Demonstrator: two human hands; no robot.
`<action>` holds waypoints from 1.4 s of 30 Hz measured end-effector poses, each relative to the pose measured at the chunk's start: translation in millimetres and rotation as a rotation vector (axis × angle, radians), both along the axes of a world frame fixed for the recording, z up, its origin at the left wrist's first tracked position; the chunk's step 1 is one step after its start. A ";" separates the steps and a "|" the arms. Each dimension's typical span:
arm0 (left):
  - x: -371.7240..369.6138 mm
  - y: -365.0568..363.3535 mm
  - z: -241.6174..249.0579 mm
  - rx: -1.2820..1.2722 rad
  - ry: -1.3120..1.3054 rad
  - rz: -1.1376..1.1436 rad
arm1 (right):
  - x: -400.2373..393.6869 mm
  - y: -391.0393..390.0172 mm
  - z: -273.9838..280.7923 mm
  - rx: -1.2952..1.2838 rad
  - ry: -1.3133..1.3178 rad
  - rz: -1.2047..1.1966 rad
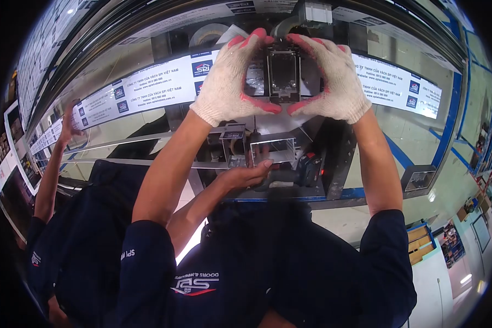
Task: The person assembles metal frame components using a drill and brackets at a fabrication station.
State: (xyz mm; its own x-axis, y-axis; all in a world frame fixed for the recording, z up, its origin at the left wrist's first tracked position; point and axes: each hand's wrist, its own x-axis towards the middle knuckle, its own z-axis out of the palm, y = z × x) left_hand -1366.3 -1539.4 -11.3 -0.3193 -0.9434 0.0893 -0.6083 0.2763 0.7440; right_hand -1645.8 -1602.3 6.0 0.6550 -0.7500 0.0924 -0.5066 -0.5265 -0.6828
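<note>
A dark, rectangular, hollow metal profile piece (284, 74) stands between my two gloved hands, its open end facing me. From the left, my left hand (229, 79) curves around it, fingertips at the top edge and thumb at the bottom edge. My right hand (336, 79) mirrors that grip on the other side. Both gloves are whitish knit with red-pink fingertips. Just below, a co-worker's bare hand (249, 175) touches a silver hollow profile end (273, 151). Another silver profile end (235, 147) lies beside it.
A long profile covered in white printed film (153, 87) runs across behind my hands. A power tool (310, 167) lies below right on the bench. The co-worker stands close on my left, with another hand (70, 124) on the film-covered profile. A blue-edged metal frame (445, 134) is at right.
</note>
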 end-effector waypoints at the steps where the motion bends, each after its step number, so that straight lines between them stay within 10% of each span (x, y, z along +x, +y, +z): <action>1: -1.4 -1.1 1.1 -0.002 -0.023 -0.002 | 0.1 -0.6 -1.3 0.010 -0.007 0.000; 42: 1.4 0.3 10.0 -0.006 -0.113 -0.019 | -6.5 -7.2 7.5 0.083 0.111 0.047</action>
